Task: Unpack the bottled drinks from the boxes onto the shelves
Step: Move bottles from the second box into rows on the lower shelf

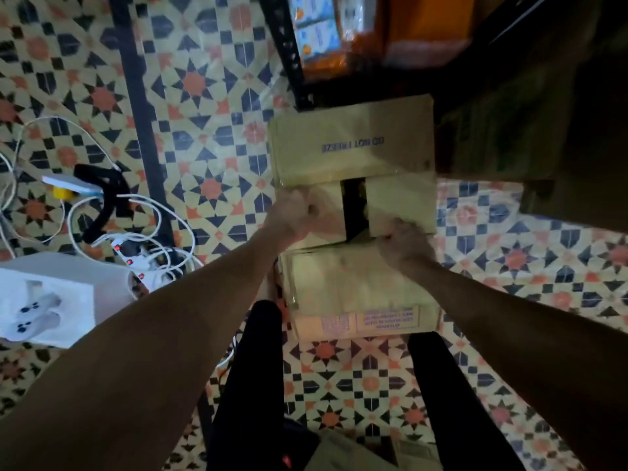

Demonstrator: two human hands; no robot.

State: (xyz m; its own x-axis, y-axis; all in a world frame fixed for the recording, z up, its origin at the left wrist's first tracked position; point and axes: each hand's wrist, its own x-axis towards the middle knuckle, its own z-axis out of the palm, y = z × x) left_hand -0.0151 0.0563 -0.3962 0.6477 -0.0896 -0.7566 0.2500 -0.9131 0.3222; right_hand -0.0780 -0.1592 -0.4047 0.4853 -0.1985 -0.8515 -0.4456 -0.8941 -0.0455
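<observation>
A tan cardboard box [360,283] stands on the patterned tile floor in front of my legs. Its far flap [353,147], printed "DO NOT FREEZE", lies folded back. Two inner flaps leave a dark gap [353,205] between them; no bottle shows through it. My left hand [295,212] grips the edge of the left inner flap [326,205]. My right hand [404,243] grips the near edge of the right inner flap [401,202]. The picture is blurred.
A black metal shelf frame [289,52] holding orange and blue packs rises just beyond the box. Another carton [509,130] sits in shadow at the right. White cables and a power strip [136,256] lie at the left, beside a white tray [47,300].
</observation>
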